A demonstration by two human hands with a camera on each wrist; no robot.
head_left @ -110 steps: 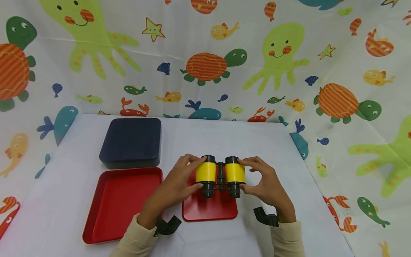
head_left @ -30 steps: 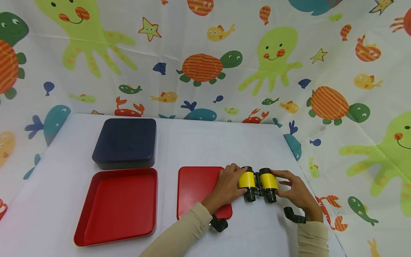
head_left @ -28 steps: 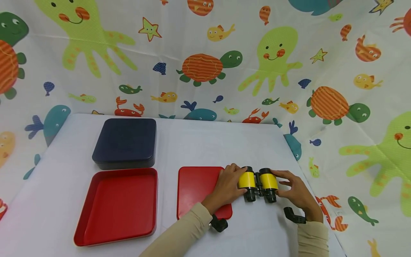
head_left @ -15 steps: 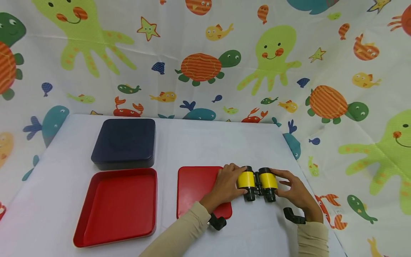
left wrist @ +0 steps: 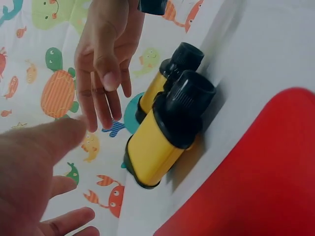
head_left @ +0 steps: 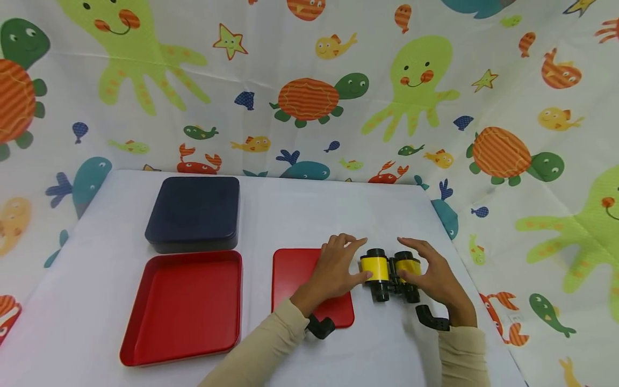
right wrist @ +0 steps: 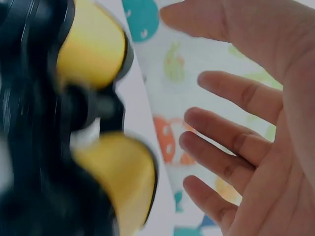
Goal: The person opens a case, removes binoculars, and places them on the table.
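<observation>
A pair of yellow and black binoculars [head_left: 374, 267] stands on the white table, right of a flat red rectangular panel [head_left: 285, 274]. In the left wrist view the binoculars [left wrist: 155, 145] appear apart from both hands. My left hand [head_left: 332, 273] hovers over the panel's right side, its fingers spread and thumb near the left barrel. On the other side, my right hand [head_left: 432, 274] has its fingers extended, the thumb passing in front of the right barrel in the head view. The right wrist view shows a gap between the right hand [right wrist: 266, 132] and the binoculars [right wrist: 93, 44].
A shallow red tray [head_left: 186, 306] lies at the left of the table. Behind it sits a dark blue box [head_left: 193, 209] with rounded corners. A white cloth [head_left: 430, 80] printed with sea animals hangs behind and to the right of the table.
The binoculars and both hands moved right from over the red panel onto the table. Within the last half second, both hands let go of the binoculars and their fingers opened.
</observation>
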